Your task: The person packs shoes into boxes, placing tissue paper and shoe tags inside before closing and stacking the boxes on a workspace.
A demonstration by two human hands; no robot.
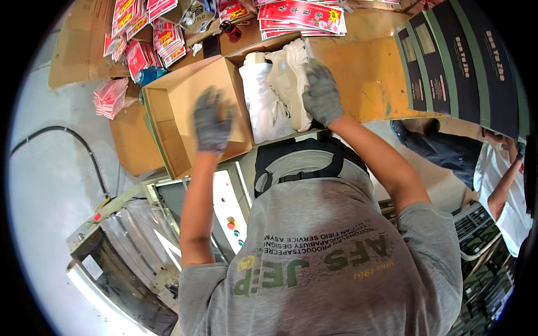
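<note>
An open brown cardboard shoebox (pixel 168 106) lies on the work surface, its lid part on the left and its tray on the right. White wrapping paper (pixel 262 106) and a cream sneaker (pixel 288 84) sit in the tray. My right hand (pixel 322 92), in a grey glove, rests on the sneaker's side and grips it. My left hand (pixel 212 120), also grey-gloved, hovers with fingers spread over the empty lid part, blurred, holding nothing.
Stacks of red printed packets (pixel 140 53) and sheets (pixel 302 17) lie beyond the box. An orange table top (pixel 370 78) extends right, with dark flat boxes (pixel 465 61) stacked there. A metal machine with a control panel (pixel 230 207) stands below. Another person (pixel 499 173) works at right.
</note>
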